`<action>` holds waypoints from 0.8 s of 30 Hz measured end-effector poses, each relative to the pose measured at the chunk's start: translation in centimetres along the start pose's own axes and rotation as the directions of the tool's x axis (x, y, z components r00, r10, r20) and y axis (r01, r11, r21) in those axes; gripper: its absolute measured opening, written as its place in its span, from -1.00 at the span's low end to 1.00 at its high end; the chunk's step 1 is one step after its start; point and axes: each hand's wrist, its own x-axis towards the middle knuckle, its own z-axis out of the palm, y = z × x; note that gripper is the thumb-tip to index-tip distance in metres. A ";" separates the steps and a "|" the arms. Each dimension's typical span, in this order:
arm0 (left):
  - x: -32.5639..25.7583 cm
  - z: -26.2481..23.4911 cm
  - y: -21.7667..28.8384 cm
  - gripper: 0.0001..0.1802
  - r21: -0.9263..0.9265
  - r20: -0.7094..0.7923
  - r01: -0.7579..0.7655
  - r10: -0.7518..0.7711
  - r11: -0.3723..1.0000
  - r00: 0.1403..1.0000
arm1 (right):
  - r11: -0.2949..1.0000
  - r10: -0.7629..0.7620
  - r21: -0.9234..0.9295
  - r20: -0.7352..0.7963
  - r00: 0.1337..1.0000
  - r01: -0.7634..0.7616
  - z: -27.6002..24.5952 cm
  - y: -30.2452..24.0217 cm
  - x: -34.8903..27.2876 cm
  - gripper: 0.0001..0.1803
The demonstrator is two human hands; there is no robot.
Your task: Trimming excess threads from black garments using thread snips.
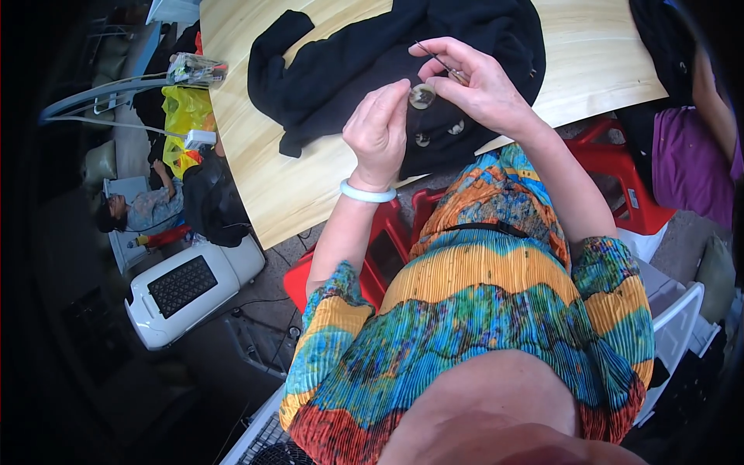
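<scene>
A black knitted garment lies spread over the table in front of me. My left hand is closed, thumb and fingers pinched at the left edge of a large round mottled button. Close on its other side, my right hand grips a thin, dark-shafted tool with a tan handle; its exact kind is unclear. The right thumb comes near the button's upper edge. Lower on the black cloth are two more mottled buttons, one on the left and another on the right.
The pale wooden table has red stools at its near side. To the left are a yellow plastic bag, a white machine and a seated person. Another person in purple sits at the right.
</scene>
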 end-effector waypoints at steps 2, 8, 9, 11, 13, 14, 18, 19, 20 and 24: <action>0.0 0.1 -0.2 -0.86 0.027 0.053 0.002 -0.003 1.000 0.999 | 1.000 0.026 -0.010 -0.024 0.999 -0.026 -0.1 0.1 -0.1 -0.65; 0.9 -1.6 1.2 -0.98 -0.023 0.272 0.427 -0.406 0.904 0.873 | 0.995 0.095 -0.022 -0.089 0.991 -0.098 -0.5 -0.2 -1.3 -0.72; 0.9 -1.8 1.1 -0.97 -0.052 0.333 0.515 -0.471 0.856 0.817 | 0.992 0.108 -0.052 -0.101 0.989 -0.113 -0.5 -0.3 -1.5 -0.73; 1.3 -2.5 1.6 -0.96 -0.118 0.428 0.690 -0.590 0.715 0.685 | 0.992 0.108 -0.050 -0.108 0.988 -0.114 -0.4 -0.8 -2.2 -0.74; 1.9 -3.1 2.1 -0.92 -0.198 0.575 0.874 -0.670 0.443 0.469 | 0.993 0.105 -0.042 -0.114 0.988 -0.110 -0.1 -1.2 -2.9 -0.74; 1.9 -3.3 2.1 -0.92 -0.196 0.574 0.876 -0.672 0.441 0.467 | 0.993 0.117 0.007 -0.128 0.985 -0.117 0.1 -1.3 -3.3 -0.74; 1.6 -3.6 1.4 -0.91 -0.390 0.684 0.907 -0.611 0.157 0.400 | 0.976 0.192 0.122 -0.081 0.978 -0.181 0.5 -2.1 -4.4 -0.71; 1.5 -3.6 1.5 -0.91 -0.434 0.686 0.892 -0.596 0.124 0.416 | 0.957 0.263 0.131 -0.025 0.965 -0.257 0.5 -2.4 -4.5 -0.70; 1.5 -3.6 1.5 -0.90 -0.476 0.688 0.875 -0.582 0.089 0.434 | 0.962 0.243 0.128 -0.005 0.970 -0.240 0.6 -2.2 -4.6 -0.69; 1.0 -3.6 1.6 -0.90 -0.522 0.669 0.850 -0.582 0.076 0.463 | 0.938 0.287 0.195 0.029 0.958 -0.287 1.0 -2.2 -5.1 -0.70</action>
